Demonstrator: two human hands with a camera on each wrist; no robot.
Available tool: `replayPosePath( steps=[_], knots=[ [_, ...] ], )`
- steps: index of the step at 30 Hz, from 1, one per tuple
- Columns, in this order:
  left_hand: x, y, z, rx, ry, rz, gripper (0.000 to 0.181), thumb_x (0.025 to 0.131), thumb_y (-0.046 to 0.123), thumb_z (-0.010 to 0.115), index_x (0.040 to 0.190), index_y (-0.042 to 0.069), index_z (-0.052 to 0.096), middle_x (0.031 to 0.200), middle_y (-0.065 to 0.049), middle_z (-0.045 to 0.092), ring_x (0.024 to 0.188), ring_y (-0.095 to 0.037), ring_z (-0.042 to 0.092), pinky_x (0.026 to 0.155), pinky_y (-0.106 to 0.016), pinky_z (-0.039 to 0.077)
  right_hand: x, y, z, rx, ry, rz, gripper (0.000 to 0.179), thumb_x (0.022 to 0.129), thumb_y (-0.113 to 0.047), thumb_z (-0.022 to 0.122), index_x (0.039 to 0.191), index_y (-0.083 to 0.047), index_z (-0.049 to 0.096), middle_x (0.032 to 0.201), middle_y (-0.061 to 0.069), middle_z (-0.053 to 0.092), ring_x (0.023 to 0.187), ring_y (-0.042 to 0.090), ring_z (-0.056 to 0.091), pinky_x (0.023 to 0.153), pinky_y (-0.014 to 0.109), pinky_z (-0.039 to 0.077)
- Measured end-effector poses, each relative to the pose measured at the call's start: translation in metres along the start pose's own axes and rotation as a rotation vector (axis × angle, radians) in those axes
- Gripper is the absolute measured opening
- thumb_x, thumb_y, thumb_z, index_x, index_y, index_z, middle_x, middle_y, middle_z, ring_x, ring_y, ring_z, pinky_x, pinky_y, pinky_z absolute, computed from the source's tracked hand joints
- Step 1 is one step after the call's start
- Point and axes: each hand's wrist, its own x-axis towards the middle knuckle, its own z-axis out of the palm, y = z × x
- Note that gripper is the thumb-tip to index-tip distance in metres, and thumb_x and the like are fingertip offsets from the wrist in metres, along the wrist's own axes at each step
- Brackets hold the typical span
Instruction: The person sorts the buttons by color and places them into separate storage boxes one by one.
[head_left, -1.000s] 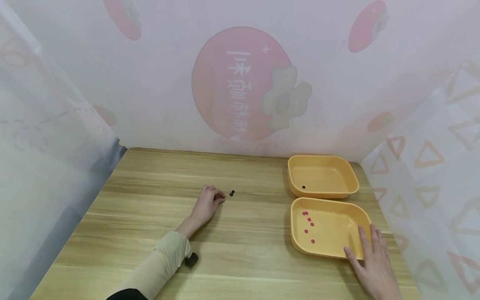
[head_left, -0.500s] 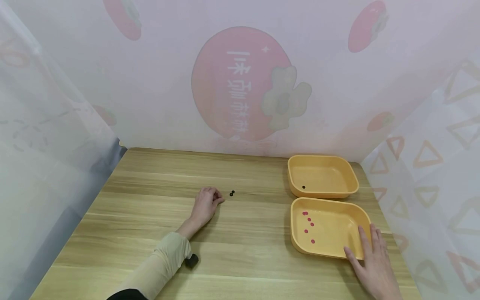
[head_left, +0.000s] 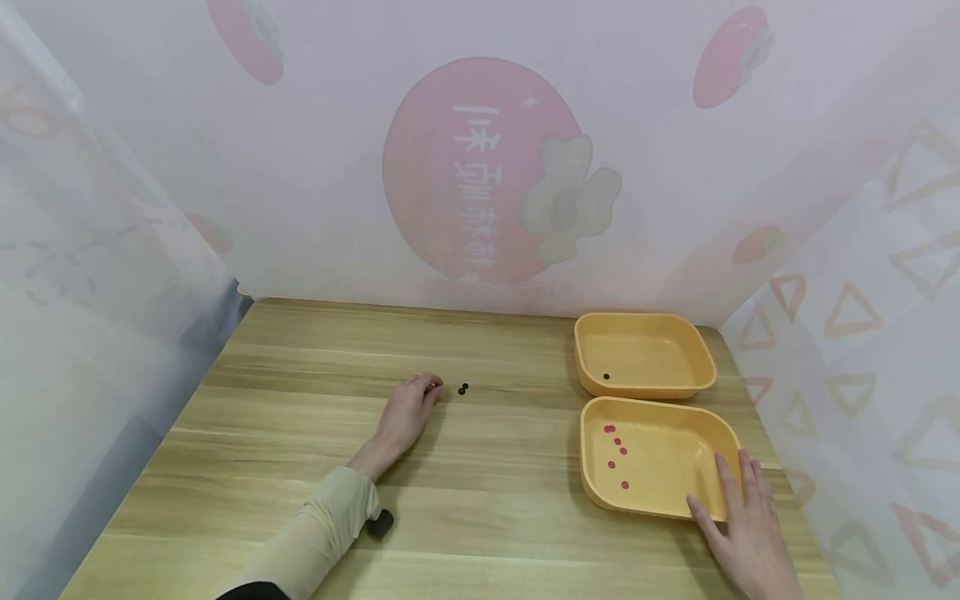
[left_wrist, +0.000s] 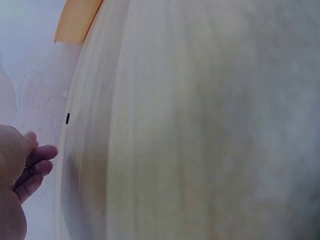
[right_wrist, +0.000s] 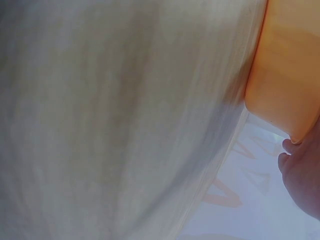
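My left hand [head_left: 403,410] is just above the table, left of two small black discs [head_left: 462,389]. Its thumb and forefinger pinch a tiny red disc [left_wrist: 36,144], mostly hidden by the fingertips in the left wrist view. My right hand [head_left: 752,525] rests on the near right corner of the front yellow basket [head_left: 660,410], fingers spread and fairly straight over the rim. Several red discs [head_left: 617,442] lie on the left side of that basket's floor. Behind it, the back yellow basket [head_left: 645,390] has one black disc [head_left: 607,377] in it.
The two baskets stand close together at the right of the wooden table [head_left: 510,500]. A printed white cloth [head_left: 315,167] hangs behind and on both sides. A small black device [head_left: 380,523] sits at my left wrist.
My left hand has drawn slightly left, away from the two black discs, and its fingers have turned a little. The right hand and both baskets stay put.
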Motion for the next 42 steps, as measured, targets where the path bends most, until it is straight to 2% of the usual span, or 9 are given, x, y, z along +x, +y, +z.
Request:
replayPosePath(
  steps=[7,12,15,17,24,30,35,42],
  knots=[
    [0.0,-0.002,-0.003,0.023,0.012,0.03,0.017,0.102,0.004,0.076,0.117,-0.002,0.079,0.111,-0.019,0.084,0.101,-0.034,0.082,0.089,-0.046,0.069,0.0,0.001,0.001,0.003,0.011,-0.007,0.084,0.113,-0.041,0.056,0.174,-0.001,0.016,0.181,0.035,-0.001,0.169,0.058,-0.004,0.134,0.078,-0.006],
    [0.001,-0.001,-0.007,0.031,-0.002,0.032,0.021,0.102,0.0,0.073,0.122,-0.003,0.077,0.118,-0.022,0.082,0.108,-0.038,0.081,0.092,-0.049,0.069,0.0,0.001,0.001,0.003,0.009,-0.007,0.084,0.113,-0.041,0.056,0.175,-0.001,0.015,0.181,0.034,-0.002,0.169,0.058,-0.005,0.134,0.078,-0.006],
    [0.003,0.0,-0.009,0.033,0.0,0.037,0.021,0.1,0.001,0.076,0.121,-0.002,0.078,0.119,-0.023,0.081,0.109,-0.038,0.08,0.092,-0.049,0.069,0.0,0.001,0.001,0.005,0.007,-0.007,0.084,0.113,-0.041,0.056,0.175,-0.001,0.015,0.181,0.035,-0.002,0.169,0.057,-0.006,0.134,0.077,-0.007],
    [0.004,0.001,-0.01,0.039,0.017,0.055,0.02,0.098,0.001,0.079,0.118,-0.002,0.078,0.119,-0.022,0.08,0.11,-0.037,0.078,0.094,-0.049,0.068,0.0,0.001,0.001,0.004,0.006,-0.008,0.084,0.113,-0.041,0.056,0.174,-0.001,0.015,0.181,0.036,-0.002,0.169,0.057,-0.006,0.135,0.076,-0.008],
    [0.009,0.002,-0.013,0.086,0.106,0.184,0.018,0.091,-0.002,0.086,0.108,-0.003,0.078,0.116,-0.018,0.078,0.114,-0.035,0.073,0.102,-0.049,0.065,0.0,0.0,0.001,0.003,0.002,-0.009,0.084,0.114,-0.041,0.056,0.174,0.0,0.015,0.181,0.036,-0.002,0.169,0.056,-0.007,0.136,0.074,-0.01],
    [0.011,0.004,-0.014,0.1,0.115,0.209,0.019,0.09,-0.002,0.086,0.108,-0.002,0.079,0.116,-0.019,0.079,0.113,-0.035,0.074,0.103,-0.048,0.064,0.0,0.0,0.001,-0.004,0.011,-0.019,0.084,0.113,-0.041,0.056,0.174,0.0,0.016,0.181,0.036,-0.001,0.17,0.054,-0.009,0.138,0.067,-0.014],
    [0.013,0.006,-0.015,0.117,0.129,0.241,0.021,0.09,-0.002,0.087,0.109,-0.003,0.08,0.114,-0.018,0.08,0.111,-0.033,0.075,0.103,-0.047,0.064,0.0,-0.001,0.001,-0.004,0.009,-0.018,0.084,0.113,-0.041,0.056,0.174,0.0,0.016,0.18,0.037,0.0,0.17,0.054,-0.009,0.138,0.065,-0.015],
    [0.018,0.013,-0.017,0.138,0.133,0.272,0.018,0.094,0.002,0.084,0.112,-0.001,0.08,0.112,-0.015,0.082,0.109,-0.031,0.076,0.101,-0.045,0.065,0.0,-0.001,0.001,-0.007,0.004,-0.02,0.084,0.114,-0.041,0.056,0.174,0.001,0.015,0.18,0.037,-0.001,0.17,0.053,-0.01,0.138,0.065,-0.016]
  ],
)
